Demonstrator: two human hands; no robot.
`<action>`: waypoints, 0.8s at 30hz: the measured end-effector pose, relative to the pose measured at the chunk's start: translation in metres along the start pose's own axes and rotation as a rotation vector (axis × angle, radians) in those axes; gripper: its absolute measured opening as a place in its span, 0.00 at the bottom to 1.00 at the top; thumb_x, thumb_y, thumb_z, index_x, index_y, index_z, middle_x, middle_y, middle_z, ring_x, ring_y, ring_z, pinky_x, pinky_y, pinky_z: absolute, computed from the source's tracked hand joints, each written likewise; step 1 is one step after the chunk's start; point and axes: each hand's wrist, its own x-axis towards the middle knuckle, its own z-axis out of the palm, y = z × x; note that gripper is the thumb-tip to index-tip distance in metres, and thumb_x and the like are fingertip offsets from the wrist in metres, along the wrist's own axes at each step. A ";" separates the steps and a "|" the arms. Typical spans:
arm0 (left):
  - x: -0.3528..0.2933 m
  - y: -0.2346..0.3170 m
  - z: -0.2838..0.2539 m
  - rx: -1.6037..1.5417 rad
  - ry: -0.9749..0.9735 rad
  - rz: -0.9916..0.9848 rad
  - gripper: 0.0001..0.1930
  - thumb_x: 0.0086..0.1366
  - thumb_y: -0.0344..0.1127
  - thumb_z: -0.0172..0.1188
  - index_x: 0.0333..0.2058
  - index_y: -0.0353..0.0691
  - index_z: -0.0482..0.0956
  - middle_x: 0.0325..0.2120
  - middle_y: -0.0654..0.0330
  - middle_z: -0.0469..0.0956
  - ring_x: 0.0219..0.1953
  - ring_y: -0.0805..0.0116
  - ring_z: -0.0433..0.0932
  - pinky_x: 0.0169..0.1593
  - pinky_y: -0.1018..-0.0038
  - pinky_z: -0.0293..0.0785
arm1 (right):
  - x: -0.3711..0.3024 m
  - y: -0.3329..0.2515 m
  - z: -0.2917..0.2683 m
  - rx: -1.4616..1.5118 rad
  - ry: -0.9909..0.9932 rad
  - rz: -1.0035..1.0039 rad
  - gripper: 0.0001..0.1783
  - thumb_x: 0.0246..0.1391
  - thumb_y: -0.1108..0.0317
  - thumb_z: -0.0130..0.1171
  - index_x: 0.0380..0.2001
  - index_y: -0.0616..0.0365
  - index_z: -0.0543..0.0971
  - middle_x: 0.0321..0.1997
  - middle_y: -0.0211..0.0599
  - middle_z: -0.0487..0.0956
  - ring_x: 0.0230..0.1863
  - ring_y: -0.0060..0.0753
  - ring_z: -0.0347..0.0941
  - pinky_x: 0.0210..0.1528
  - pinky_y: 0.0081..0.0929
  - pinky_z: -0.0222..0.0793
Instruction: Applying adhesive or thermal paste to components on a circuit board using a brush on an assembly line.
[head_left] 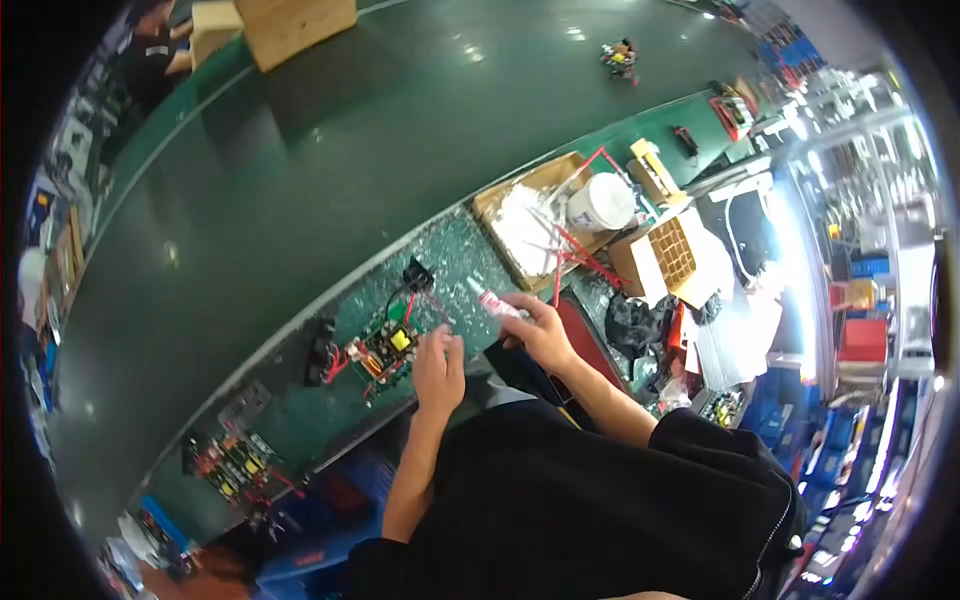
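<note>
My right hand (543, 335) is closed round a small white and pink tube (493, 303), its narrow white nozzle pointing up and left over the green bench. My left hand (438, 372) is at the right edge of a circuit board (378, 352), fingers loosely stretched and slightly apart. I make out nothing in it, and whether it touches the board is unclear. The board carries a yellow part and copper coils. Red wires run from it to a black part (323, 352) on its left. Above it sits another black part (417, 273).
A cardboard tray (490, 212) with white material and a white bucket (601, 202) stands at the far right, beside a divided carton (672, 252). Another circuit board (232, 465) lies at the near left. Beyond the bench runs a wide green surface (330, 190). A person (150, 55) is at the upper left.
</note>
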 end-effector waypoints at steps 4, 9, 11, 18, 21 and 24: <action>0.015 0.066 -0.036 -1.069 -0.266 -0.591 0.18 0.67 0.47 0.53 0.37 0.34 0.78 0.30 0.66 0.75 0.32 0.78 0.71 0.33 0.80 0.65 | -0.025 -0.023 0.023 -0.297 0.069 -0.273 0.18 0.50 0.68 0.63 0.45 0.63 0.76 0.36 0.39 0.79 0.34 0.28 0.77 0.35 0.25 0.73; 0.018 0.087 -0.046 -1.236 0.077 -0.652 0.14 0.63 0.44 0.59 0.37 0.38 0.79 0.28 0.69 0.76 0.30 0.82 0.72 0.29 0.81 0.65 | -0.034 -0.032 0.051 -0.433 0.229 -0.420 0.22 0.44 0.64 0.68 0.42 0.63 0.77 0.36 0.43 0.80 0.38 0.31 0.77 0.40 0.28 0.72; 0.019 0.086 -0.047 -1.260 0.108 -0.612 0.13 0.63 0.42 0.58 0.35 0.38 0.79 0.27 0.68 0.76 0.30 0.82 0.72 0.28 0.82 0.66 | -0.034 -0.028 0.054 -0.456 0.262 -0.514 0.21 0.45 0.66 0.67 0.42 0.64 0.77 0.35 0.38 0.80 0.36 0.25 0.75 0.39 0.25 0.72; 0.005 0.092 -0.039 -1.414 0.154 -0.533 0.08 0.61 0.34 0.60 0.27 0.35 0.76 0.23 0.68 0.73 0.24 0.84 0.68 0.27 0.83 0.63 | -0.052 -0.017 0.071 0.327 0.017 -0.335 0.29 0.46 0.76 0.63 0.53 0.69 0.68 0.42 0.37 0.77 0.39 0.22 0.73 0.41 0.20 0.70; -0.001 0.096 -0.048 -1.448 0.146 -0.571 0.09 0.62 0.34 0.58 0.27 0.34 0.75 0.23 0.68 0.73 0.25 0.85 0.68 0.28 0.83 0.63 | -0.056 -0.006 0.071 0.203 0.050 -0.329 0.25 0.49 0.74 0.61 0.52 0.68 0.69 0.41 0.36 0.76 0.40 0.20 0.72 0.44 0.19 0.68; -0.007 0.095 -0.050 -1.387 0.096 -0.593 0.08 0.63 0.32 0.57 0.29 0.32 0.75 0.26 0.64 0.75 0.26 0.81 0.70 0.29 0.80 0.65 | -0.051 0.006 0.071 0.097 0.160 -0.350 0.19 0.62 0.63 0.49 0.50 0.66 0.69 0.42 0.37 0.76 0.38 0.24 0.73 0.41 0.20 0.68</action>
